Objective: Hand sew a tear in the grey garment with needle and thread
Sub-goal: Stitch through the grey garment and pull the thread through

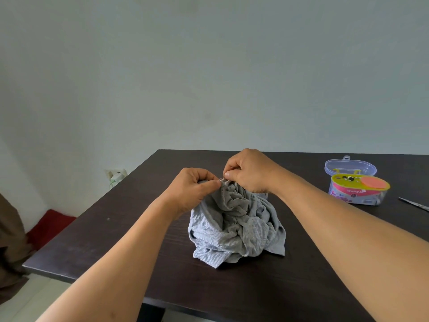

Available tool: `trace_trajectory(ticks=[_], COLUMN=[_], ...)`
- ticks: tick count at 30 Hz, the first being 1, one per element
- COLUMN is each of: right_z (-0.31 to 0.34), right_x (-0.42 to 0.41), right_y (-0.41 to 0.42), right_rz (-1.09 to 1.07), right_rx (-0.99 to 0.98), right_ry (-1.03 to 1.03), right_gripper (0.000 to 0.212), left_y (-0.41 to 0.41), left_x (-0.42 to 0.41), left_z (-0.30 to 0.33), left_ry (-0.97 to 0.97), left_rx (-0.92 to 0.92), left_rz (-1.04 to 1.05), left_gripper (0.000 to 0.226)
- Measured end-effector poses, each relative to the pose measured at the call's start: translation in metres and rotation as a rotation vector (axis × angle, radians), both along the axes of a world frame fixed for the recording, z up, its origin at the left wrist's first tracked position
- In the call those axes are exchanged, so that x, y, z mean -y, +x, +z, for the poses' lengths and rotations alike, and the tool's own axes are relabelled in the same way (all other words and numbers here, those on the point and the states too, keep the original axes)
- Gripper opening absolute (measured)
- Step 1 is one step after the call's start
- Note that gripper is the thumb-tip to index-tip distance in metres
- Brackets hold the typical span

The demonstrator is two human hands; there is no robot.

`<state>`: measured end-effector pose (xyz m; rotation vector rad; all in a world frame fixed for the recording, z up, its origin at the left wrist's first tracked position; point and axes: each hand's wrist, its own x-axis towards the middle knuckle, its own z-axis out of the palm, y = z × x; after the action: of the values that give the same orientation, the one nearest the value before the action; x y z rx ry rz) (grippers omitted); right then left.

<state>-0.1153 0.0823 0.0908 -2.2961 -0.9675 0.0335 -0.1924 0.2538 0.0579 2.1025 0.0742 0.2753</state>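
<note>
Head view shows a charger plugged into a wall socket at far left, past the dark table. On the table's middle lies the bunched grey garment. The left hand pinches its raised top edge, fingers curled. Just beside it the right hand pinches the same edge; any needle is too small to tell. Farther right stands an open sewing kit, then scissors at the edge.
</note>
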Motion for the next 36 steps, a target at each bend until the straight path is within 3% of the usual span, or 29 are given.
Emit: trace_trajectory(ticks=[12,15,20,23,36], right_z=[-0.004,-0.002,-0.022,-0.041,-0.095], right_x=[0.002,0.012,0.034,0.047,0.044], right_y=[0.001,0.001,0.009,0.009,0.001], right_rz=[-0.03,-0.068,-0.213,-0.299,-0.255], right_rx=[-0.092,-0.18,-0.146,-0.128,-0.02], right_ry=[0.001,-0.014,-0.016,0.026,-0.132], right_gripper=[0.013,0.026,0.03,0.017,0.027], left_y=[0.004,0.006,0.009,0.011,0.01], left_x=[0.001,0.001,-0.003,0.001,0.022], left_z=[-0.004,-0.008,-0.014,-0.022,-0.049], left_ry=[-0.01,-0.024,-0.135,-0.183,-0.277], left_rx=[0.005,0.006,-0.02,-0.044,-0.167], left_rz=[0.05,0.092,0.114,0.112,0.124], left_gripper=[0.012,0.012,0.014,0.016,0.018])
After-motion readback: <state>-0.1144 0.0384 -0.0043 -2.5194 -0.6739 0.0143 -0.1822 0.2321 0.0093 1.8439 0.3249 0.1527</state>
